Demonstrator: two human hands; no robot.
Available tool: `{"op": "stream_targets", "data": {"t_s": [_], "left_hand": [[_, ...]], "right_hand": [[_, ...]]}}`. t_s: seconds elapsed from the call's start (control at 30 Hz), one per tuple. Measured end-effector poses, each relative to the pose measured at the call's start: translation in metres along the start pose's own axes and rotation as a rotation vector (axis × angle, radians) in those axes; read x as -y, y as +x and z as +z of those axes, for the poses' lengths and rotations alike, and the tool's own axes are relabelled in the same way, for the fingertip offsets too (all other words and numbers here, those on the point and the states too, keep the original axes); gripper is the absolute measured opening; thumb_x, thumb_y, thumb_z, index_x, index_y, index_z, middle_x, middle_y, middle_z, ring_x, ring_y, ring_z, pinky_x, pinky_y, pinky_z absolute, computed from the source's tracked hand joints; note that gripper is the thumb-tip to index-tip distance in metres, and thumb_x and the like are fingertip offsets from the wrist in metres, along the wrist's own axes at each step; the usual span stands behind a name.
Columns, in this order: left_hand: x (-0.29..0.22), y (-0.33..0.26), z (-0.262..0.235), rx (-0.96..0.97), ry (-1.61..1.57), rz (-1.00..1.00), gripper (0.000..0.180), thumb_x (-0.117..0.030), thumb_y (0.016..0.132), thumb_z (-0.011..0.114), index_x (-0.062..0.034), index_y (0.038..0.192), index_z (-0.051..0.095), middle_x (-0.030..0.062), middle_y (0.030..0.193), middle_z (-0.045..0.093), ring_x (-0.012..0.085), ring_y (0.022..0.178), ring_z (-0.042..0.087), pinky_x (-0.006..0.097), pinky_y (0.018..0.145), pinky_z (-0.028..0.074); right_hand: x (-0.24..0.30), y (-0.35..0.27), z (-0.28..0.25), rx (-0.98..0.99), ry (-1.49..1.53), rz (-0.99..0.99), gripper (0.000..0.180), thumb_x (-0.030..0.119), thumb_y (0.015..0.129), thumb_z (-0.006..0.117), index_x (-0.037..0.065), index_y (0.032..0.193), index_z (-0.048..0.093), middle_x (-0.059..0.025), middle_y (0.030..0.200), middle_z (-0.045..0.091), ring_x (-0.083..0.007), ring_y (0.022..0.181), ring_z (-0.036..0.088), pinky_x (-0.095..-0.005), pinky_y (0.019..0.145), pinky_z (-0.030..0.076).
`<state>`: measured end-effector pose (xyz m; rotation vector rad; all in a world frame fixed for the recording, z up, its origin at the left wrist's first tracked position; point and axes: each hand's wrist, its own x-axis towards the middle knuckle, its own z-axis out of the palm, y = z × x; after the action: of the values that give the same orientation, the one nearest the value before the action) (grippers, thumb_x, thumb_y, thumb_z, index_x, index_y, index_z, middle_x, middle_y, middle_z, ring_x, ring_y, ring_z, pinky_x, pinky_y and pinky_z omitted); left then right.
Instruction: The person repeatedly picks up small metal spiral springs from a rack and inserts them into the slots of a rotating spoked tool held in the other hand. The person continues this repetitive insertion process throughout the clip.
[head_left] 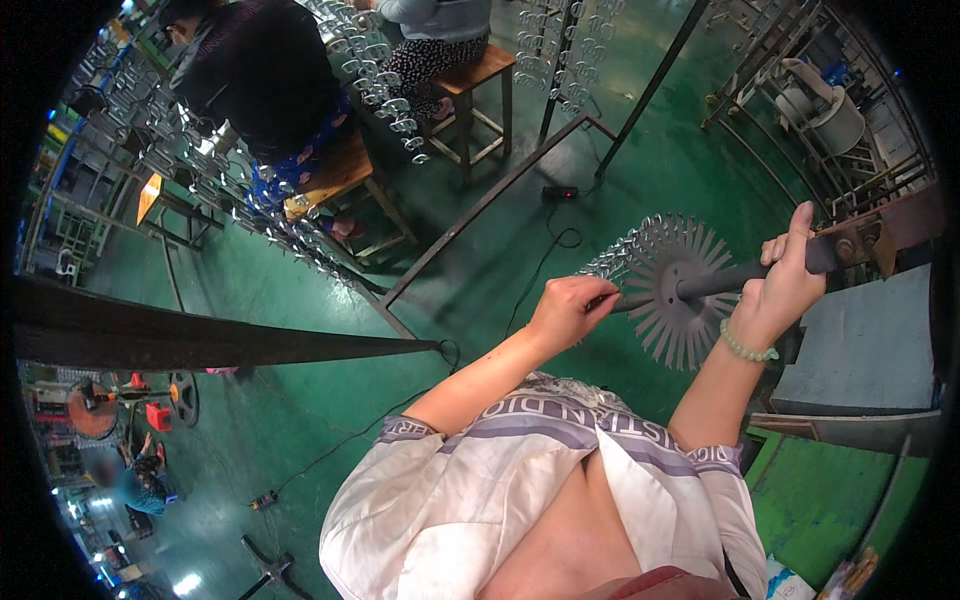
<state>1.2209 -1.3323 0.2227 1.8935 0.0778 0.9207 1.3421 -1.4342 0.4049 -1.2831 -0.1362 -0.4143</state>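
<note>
A dark metal shaft (740,276) runs across in front of me and carries a grey disc (672,278) with many thin radial blades and slots. My left hand (568,312) is closed at the shaft's thin left end, fingers pinched around it. My right hand (782,295) grips the shaft to the right of the disc, one digit stretched upward; a pale green bead bracelet circles that wrist. Behind the disc's upper left edge hangs a row of small shiny metal pieces (622,256), partly hidden by the disc.
A rusty bracket (895,235) holds the shaft's right end. Below it are a grey panel (850,345) and a green surface (830,490). A dark beam (220,335) crosses from the left. Two people sit on wooden stools (480,72) by racks of hanging metal hooks (385,95). A cable (540,270) crosses the green floor.
</note>
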Motion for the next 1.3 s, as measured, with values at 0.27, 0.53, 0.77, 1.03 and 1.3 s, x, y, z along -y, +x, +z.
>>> {"op": "stream_targets", "data": {"t_s": [0.27,0.53,0.77,1.03,1.3], "left_hand": [[0.001,0.003,0.007,0.011,0.027,0.032,0.009,-0.003,0.071,0.069,-0.0032,0.079,0.064,0.0085,0.070,0.064,0.0183,0.055,0.060,0.027,0.049,0.047],[0.003,0.004,0.009,0.076,0.075,-0.016,0.011,-0.006,0.072,0.070,-0.0022,0.082,0.066,0.0122,0.073,0.065,0.0204,0.059,0.063,0.029,0.053,0.049],[-0.029,0.052,-0.022,0.090,-0.049,-0.132,0.016,-0.008,0.074,0.070,-0.0008,0.088,0.066,0.0116,0.078,0.067,0.0184,0.064,0.065,0.027,0.058,0.050],[-0.054,0.082,0.044,0.451,-0.023,0.130,0.048,-0.013,0.068,0.072,0.0002,0.111,0.056,0.0178,0.099,0.062,0.0304,0.079,0.063,0.037,0.073,0.050],[-0.053,0.094,0.069,0.529,0.170,0.109,0.028,-0.016,0.074,0.065,0.0014,0.088,0.048,0.0212,0.075,0.060,0.0410,0.074,0.058,0.047,0.065,0.047]], "right_hand": [[-0.003,0.002,-0.004,0.011,0.018,-0.027,0.035,0.020,0.081,0.069,0.009,0.060,0.044,0.0032,0.050,0.036,-0.0060,0.043,0.031,-0.0229,0.041,0.026],[-0.008,0.007,-0.008,-0.007,0.031,0.002,0.030,0.019,0.080,0.070,0.007,0.064,0.048,0.0030,0.051,0.038,-0.0053,0.043,0.032,-0.0223,0.041,0.027],[-0.009,0.006,-0.008,-0.048,0.007,-0.003,0.033,0.018,0.079,0.072,0.008,0.061,0.045,0.0031,0.051,0.039,-0.0049,0.043,0.032,-0.0225,0.041,0.026],[-0.013,-0.004,0.002,-0.082,0.014,0.025,0.036,0.018,0.078,0.072,0.010,0.059,0.043,0.0043,0.051,0.039,-0.0042,0.043,0.032,-0.0219,0.040,0.026],[-0.022,-0.002,-0.007,-0.052,-0.005,0.037,0.030,0.016,0.079,0.071,0.008,0.062,0.048,0.0039,0.051,0.040,-0.0048,0.042,0.034,-0.0222,0.040,0.027]]}}
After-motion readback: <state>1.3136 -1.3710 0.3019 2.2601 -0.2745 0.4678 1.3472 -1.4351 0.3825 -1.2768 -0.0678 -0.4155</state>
